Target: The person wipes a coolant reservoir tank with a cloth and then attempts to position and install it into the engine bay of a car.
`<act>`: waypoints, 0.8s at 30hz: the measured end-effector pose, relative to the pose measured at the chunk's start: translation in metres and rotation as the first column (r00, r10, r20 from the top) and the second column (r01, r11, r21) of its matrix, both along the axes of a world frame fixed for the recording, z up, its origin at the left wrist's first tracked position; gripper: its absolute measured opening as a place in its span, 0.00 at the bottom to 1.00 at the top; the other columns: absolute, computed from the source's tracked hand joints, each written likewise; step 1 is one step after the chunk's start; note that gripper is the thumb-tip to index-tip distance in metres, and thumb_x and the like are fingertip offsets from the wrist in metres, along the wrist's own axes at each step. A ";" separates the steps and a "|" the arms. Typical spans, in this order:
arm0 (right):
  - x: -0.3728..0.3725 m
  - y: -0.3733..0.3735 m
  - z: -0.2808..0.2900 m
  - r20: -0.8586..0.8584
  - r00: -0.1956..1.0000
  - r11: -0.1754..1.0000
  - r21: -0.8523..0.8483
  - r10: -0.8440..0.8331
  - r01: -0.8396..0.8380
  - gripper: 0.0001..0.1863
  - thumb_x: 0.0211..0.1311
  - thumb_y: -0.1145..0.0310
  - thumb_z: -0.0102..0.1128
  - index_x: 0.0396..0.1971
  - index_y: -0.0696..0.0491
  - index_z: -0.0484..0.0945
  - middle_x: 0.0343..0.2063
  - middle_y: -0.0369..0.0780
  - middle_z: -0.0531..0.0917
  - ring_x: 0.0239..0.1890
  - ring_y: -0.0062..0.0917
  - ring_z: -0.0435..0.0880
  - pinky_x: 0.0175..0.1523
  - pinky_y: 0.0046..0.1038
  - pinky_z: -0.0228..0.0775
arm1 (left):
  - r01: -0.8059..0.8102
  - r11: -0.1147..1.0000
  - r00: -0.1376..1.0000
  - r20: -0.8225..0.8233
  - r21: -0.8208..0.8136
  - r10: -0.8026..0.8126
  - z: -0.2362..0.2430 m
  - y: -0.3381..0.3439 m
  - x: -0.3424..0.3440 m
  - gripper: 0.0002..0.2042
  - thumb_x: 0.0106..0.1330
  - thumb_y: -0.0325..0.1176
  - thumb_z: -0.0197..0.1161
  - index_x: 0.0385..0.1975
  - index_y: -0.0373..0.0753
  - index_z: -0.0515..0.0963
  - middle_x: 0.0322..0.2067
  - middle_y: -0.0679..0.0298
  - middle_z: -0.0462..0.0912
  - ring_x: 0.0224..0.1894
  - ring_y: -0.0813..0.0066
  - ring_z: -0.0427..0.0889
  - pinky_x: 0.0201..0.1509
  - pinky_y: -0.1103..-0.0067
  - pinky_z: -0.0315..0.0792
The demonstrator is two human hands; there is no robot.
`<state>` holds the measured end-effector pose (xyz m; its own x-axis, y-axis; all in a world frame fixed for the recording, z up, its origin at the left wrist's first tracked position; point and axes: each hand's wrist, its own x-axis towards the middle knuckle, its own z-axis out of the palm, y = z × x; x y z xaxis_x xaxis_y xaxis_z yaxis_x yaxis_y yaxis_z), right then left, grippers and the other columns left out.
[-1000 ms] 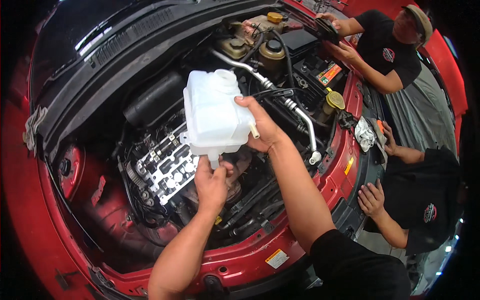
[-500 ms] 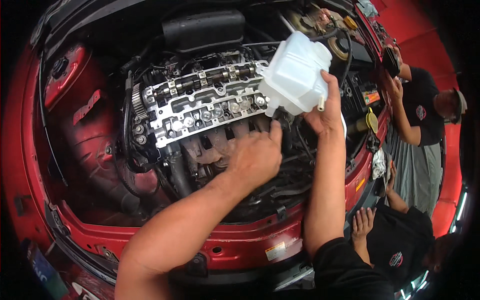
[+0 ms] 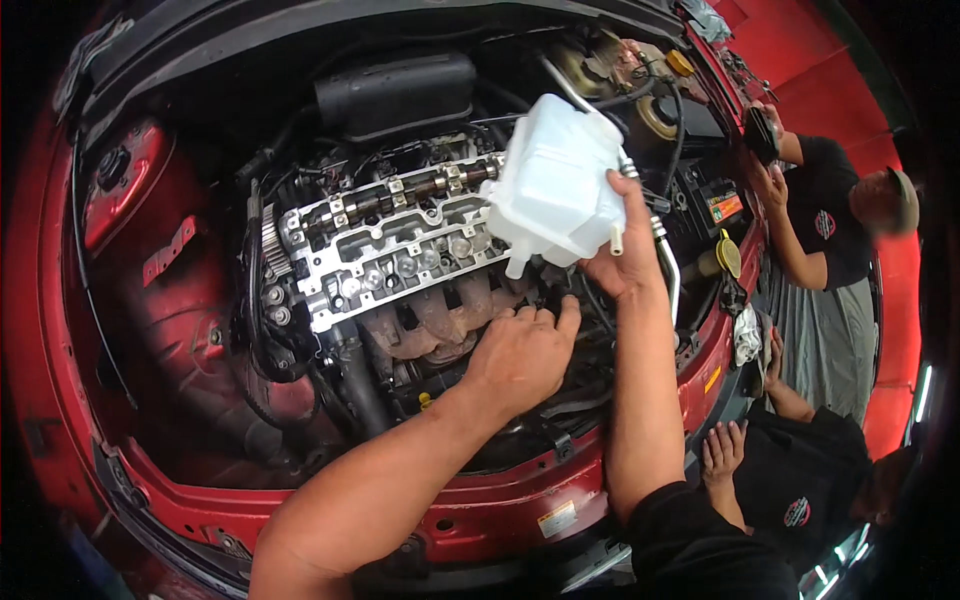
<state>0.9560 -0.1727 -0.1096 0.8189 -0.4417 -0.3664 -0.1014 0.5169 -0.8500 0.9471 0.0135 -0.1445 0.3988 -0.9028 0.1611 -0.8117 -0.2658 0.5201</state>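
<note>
Two bare hands are seen over the exposed silver metal cylinder head [image 3: 385,245]. The white translucent plastic reservoir tank [image 3: 552,186] is held up just right of it, gripped by the right hand [image 3: 622,258]. Below it, the left hand [image 3: 520,352] is pressed among dark hoses, fingers loosely curled, holding nothing visible.

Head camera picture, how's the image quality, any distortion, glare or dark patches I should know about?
Head view: strong fisheye, so the red car body bows and the corners go black. The white plastic tank in the right hand is bright but not blown out. The bay beneath the left hand sits in deep shadow. The exposed cylinder head is sharp; the co-workers at the right rim look softer.
</note>
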 end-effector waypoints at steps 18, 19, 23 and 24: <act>0.001 -0.002 0.005 0.147 0.987 0.997 0.059 -0.059 0.051 0.38 0.64 0.49 0.57 0.67 0.58 0.65 0.59 0.46 0.77 0.61 0.36 0.78 0.66 0.38 0.67 | 0.054 0.989 0.998 -0.036 0.138 -0.050 0.008 -0.002 0.005 0.27 0.64 0.34 0.61 0.63 0.30 0.68 0.36 0.48 0.85 0.40 0.53 0.85 0.48 0.63 0.77; 0.001 -0.003 0.003 0.161 0.985 0.996 0.060 -0.068 0.059 0.38 0.64 0.49 0.57 0.67 0.58 0.65 0.59 0.46 0.77 0.61 0.36 0.78 0.66 0.38 0.67 | 0.056 0.989 0.998 -0.035 0.137 -0.052 0.007 -0.003 0.005 0.27 0.65 0.34 0.60 0.63 0.30 0.68 0.36 0.49 0.85 0.41 0.54 0.86 0.48 0.62 0.77; 0.000 -0.007 0.003 0.161 0.981 0.991 0.098 -0.109 0.094 0.38 0.64 0.45 0.55 0.67 0.56 0.66 0.59 0.45 0.78 0.60 0.36 0.78 0.65 0.39 0.67 | 0.063 0.983 0.997 -0.042 0.170 -0.057 0.005 -0.004 0.005 0.27 0.65 0.34 0.60 0.63 0.29 0.68 0.37 0.48 0.85 0.42 0.53 0.85 0.49 0.62 0.77; 0.000 -0.008 0.002 0.157 0.981 0.990 0.092 -0.118 0.104 0.39 0.63 0.43 0.55 0.66 0.55 0.67 0.58 0.45 0.78 0.60 0.35 0.78 0.64 0.40 0.68 | 0.067 0.981 0.997 -0.045 0.180 -0.060 0.006 -0.004 0.005 0.27 0.65 0.34 0.60 0.63 0.29 0.68 0.37 0.47 0.85 0.43 0.52 0.85 0.50 0.62 0.77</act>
